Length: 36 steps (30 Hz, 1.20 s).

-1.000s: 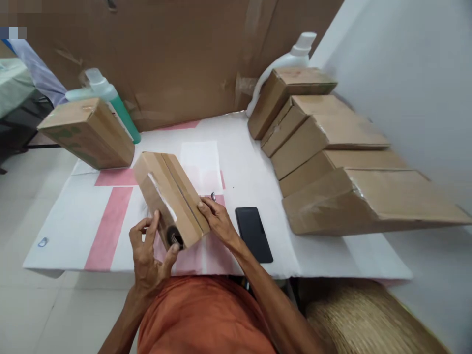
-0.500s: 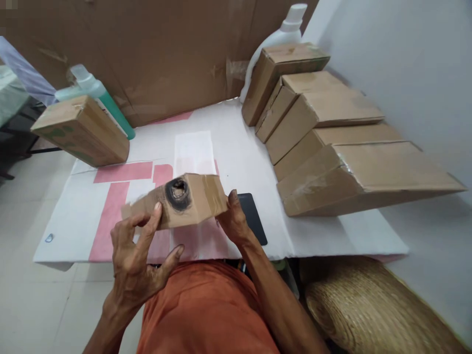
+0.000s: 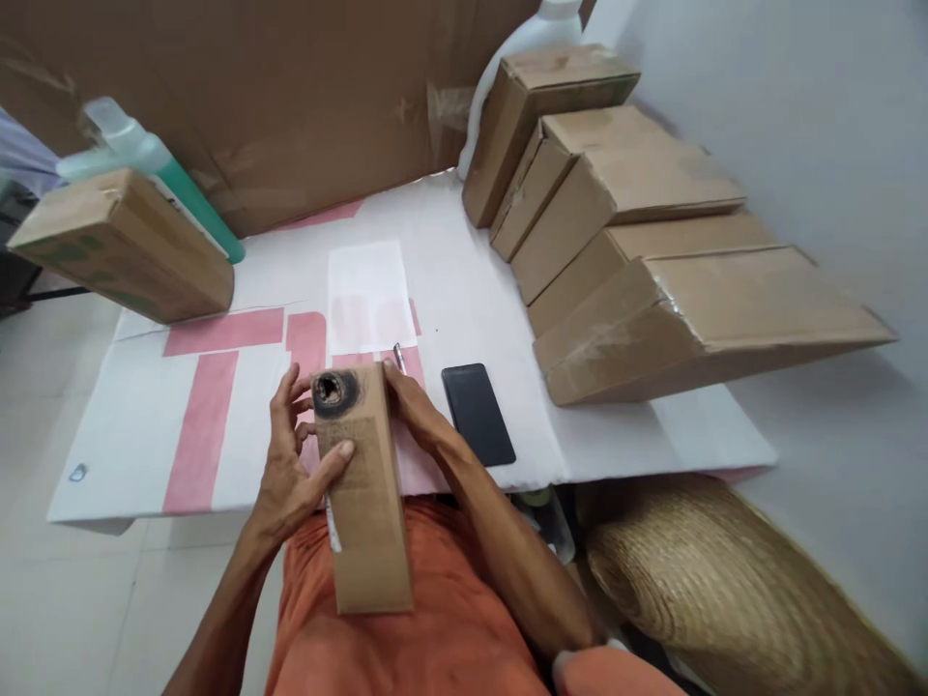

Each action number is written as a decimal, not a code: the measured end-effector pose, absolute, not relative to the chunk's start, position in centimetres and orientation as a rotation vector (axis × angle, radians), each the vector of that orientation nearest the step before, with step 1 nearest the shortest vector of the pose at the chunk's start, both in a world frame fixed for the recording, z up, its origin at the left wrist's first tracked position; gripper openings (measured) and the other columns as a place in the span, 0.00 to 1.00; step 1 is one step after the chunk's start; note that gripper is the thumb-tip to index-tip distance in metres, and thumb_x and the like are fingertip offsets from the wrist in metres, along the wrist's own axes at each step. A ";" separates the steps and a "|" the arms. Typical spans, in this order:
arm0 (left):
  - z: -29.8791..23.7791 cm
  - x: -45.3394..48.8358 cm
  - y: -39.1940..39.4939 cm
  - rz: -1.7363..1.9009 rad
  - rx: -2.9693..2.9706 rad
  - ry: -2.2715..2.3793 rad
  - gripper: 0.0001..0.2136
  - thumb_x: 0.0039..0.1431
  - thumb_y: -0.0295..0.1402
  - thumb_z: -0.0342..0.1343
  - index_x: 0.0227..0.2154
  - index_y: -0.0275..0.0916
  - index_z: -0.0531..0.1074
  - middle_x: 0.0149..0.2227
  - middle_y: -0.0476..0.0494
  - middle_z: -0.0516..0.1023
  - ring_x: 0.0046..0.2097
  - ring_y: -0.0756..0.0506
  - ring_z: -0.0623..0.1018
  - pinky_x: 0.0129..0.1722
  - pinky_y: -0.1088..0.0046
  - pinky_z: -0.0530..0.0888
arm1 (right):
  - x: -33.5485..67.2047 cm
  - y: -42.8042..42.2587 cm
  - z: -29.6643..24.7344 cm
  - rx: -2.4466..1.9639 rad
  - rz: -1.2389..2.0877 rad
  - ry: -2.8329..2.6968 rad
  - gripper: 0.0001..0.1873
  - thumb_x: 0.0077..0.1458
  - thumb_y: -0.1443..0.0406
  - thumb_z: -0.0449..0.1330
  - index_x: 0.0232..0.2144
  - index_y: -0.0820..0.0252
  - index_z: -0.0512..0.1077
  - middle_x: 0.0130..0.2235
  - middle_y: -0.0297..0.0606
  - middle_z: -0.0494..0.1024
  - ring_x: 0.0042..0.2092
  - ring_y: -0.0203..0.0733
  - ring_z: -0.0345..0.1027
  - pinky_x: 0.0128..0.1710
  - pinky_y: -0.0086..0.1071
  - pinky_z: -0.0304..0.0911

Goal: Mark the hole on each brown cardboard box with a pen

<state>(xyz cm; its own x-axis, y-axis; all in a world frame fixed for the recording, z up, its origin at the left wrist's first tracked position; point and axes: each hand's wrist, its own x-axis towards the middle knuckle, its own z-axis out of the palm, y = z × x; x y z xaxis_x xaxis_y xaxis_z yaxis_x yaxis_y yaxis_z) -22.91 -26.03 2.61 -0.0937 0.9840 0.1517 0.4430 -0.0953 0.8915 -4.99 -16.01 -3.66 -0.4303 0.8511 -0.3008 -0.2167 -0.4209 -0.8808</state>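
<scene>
A long cardboard box [image 3: 369, 522] is held lengthwise in front of my body, over the table's front edge. Near its far end is a ragged hole ringed with black. My left hand [image 3: 297, 454] grips the left side, thumb on top and fingers along the edge. My right hand [image 3: 410, 401] holds the far right corner; its thumb shows at the edge and the other fingers are hidden. Just beyond the box lie a pen [image 3: 398, 358] and a white sheet of paper [image 3: 366, 290]. A black phone [image 3: 478, 414] rests right of my right hand.
Several cardboard boxes [image 3: 674, 232] lean in a row at the right, beside a white jug [image 3: 507, 72]. Another cardboard box [image 3: 137, 242] and a green bottle [image 3: 181, 188] stand at the left. A rolled straw mat [image 3: 710, 570] is below the table's right side.
The box has turned from crosswise to lengthwise and come closer to my body. My left hand has closed on its side. The pen and the whole phone now show.
</scene>
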 end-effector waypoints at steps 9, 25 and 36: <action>2.8 -22.9 -24.1 1.137 1.733 1.543 0.35 0.65 0.44 0.67 0.72 0.53 0.61 0.72 0.37 0.66 0.72 0.34 0.69 0.67 0.45 0.73 | -4.3 -18.2 0.6 -1.181 1.712 -1.142 0.60 0.53 0.35 0.71 0.78 0.51 0.57 0.78 0.49 0.58 0.76 0.61 0.58 0.75 0.54 0.57; 3.3 -23.0 -24.7 1.503 1.430 1.882 0.16 0.70 0.41 0.65 0.57 0.46 0.81 0.54 0.44 0.85 0.52 0.41 0.83 0.59 0.58 0.79 | -7.8 -17.4 3.1 -1.104 1.653 -1.517 0.40 0.59 0.40 0.69 0.63 0.54 0.70 0.68 0.47 0.73 0.69 0.56 0.67 0.67 0.49 0.66; 2.2 -21.5 -23.8 1.446 1.520 1.699 0.16 0.72 0.40 0.59 0.59 0.45 0.77 0.57 0.41 0.80 0.59 0.40 0.80 0.62 0.59 0.76 | -2.1 -17.5 -1.3 -2.011 1.114 -1.910 0.12 0.70 0.60 0.64 0.51 0.59 0.73 0.49 0.56 0.85 0.50 0.61 0.81 0.49 0.47 0.68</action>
<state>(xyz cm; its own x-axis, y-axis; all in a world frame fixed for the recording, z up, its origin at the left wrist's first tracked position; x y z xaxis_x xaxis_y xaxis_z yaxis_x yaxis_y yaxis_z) -21.53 -23.77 2.19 -0.3005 0.9036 0.3052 0.4456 -0.1499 0.8826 -2.08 -17.45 -1.33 -0.0880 0.9117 -0.4013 0.7982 -0.1765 -0.5760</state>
